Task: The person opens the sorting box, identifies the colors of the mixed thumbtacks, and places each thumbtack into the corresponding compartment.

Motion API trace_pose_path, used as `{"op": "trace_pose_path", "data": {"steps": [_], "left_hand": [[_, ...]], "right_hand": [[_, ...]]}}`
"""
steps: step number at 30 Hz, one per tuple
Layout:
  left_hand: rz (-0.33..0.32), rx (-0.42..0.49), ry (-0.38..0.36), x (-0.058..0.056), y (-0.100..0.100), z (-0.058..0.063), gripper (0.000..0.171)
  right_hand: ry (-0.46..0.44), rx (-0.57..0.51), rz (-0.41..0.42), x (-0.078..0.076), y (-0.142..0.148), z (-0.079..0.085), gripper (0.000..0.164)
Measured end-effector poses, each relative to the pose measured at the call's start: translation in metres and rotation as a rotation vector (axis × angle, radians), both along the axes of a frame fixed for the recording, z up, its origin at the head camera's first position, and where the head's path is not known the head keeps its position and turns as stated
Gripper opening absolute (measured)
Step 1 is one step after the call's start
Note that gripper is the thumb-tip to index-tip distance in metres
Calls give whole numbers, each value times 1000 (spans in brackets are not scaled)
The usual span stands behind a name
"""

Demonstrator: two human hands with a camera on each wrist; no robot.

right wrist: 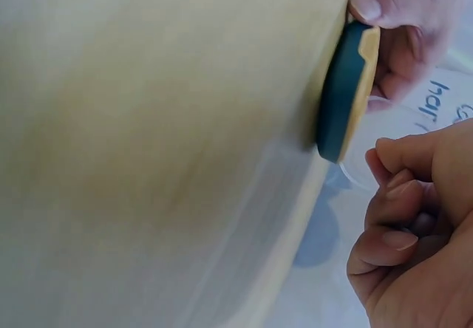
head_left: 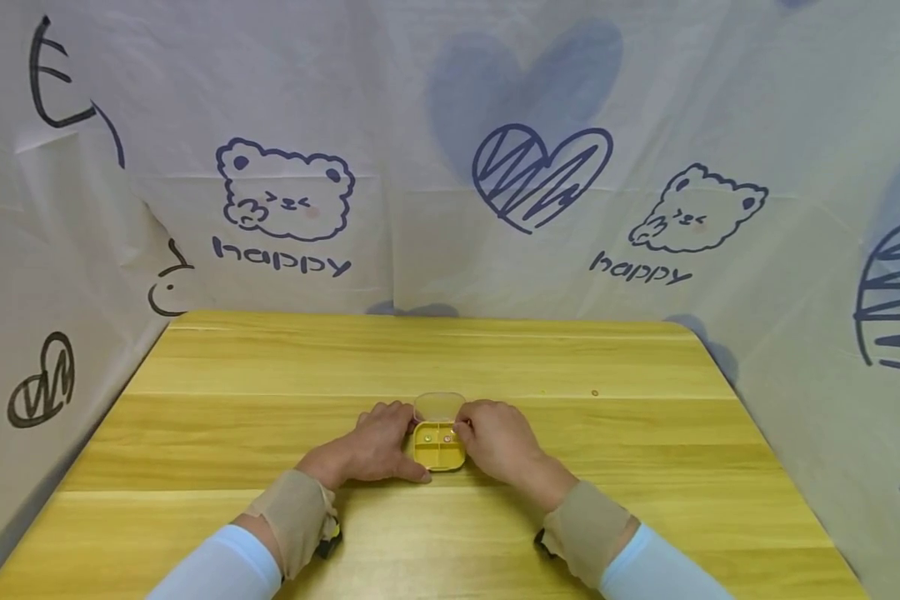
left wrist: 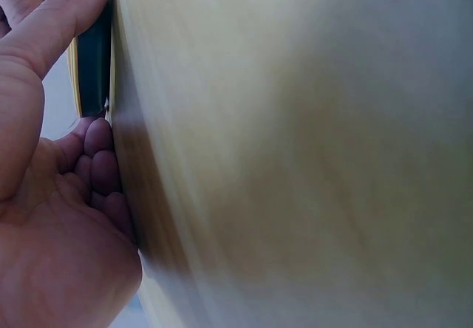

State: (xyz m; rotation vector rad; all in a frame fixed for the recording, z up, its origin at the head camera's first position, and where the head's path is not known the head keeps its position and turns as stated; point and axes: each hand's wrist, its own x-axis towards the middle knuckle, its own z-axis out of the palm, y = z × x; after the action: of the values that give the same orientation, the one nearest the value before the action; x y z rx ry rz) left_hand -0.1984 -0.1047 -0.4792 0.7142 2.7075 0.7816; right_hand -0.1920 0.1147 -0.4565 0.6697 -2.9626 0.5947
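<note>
A small pill box (head_left: 438,457) stands on the table, its yellow inside split into four-way compartments and its clear lid (head_left: 440,406) raised at the back. In the right wrist view the box's dark green outer side (right wrist: 341,91) shows. My left hand (head_left: 378,442) grips the box from the left, thumb along its front edge and fingers toward the back. Two small ring-like beads (head_left: 427,437) lie in the back compartments, one in each. My right hand (head_left: 498,437) is over the back right corner, fingers curled, thumb and index tips together; nothing shows between them.
A tiny brownish ring (head_left: 595,392) lies on the wooden table (head_left: 270,358) to the back right, with a small yellow speck (head_left: 543,392) left of it. A printed white cloth (head_left: 420,250) hangs behind the table and along both sides.
</note>
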Motion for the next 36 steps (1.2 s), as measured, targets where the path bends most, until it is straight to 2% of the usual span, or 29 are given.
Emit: {"op": "trace_pose_path", "data": {"steps": [6,12,18,23,29,36], "left_hand": [[0,4,5,-1,-1,-1,73],[-1,8,7,-1,-1,-1,73],[-7,9,0,0,0,0,73],[-4,6,-4,0,-1,1,73],[-7,4,-10,-1,-1,0,73],[-6,5,-12,-1,-2,0,73]], "right_hand": [[-11,-123,-73,-5,18,7,12],[-14,-182,-174,-22,54,17,16],[-32,-145,-286,-42,94,16,21],[-103,-112,-342,-54,115,8,24],[-171,-92,-369,-59,120,-2,20],[-174,-75,-382,-63,116,-10,19]]}}
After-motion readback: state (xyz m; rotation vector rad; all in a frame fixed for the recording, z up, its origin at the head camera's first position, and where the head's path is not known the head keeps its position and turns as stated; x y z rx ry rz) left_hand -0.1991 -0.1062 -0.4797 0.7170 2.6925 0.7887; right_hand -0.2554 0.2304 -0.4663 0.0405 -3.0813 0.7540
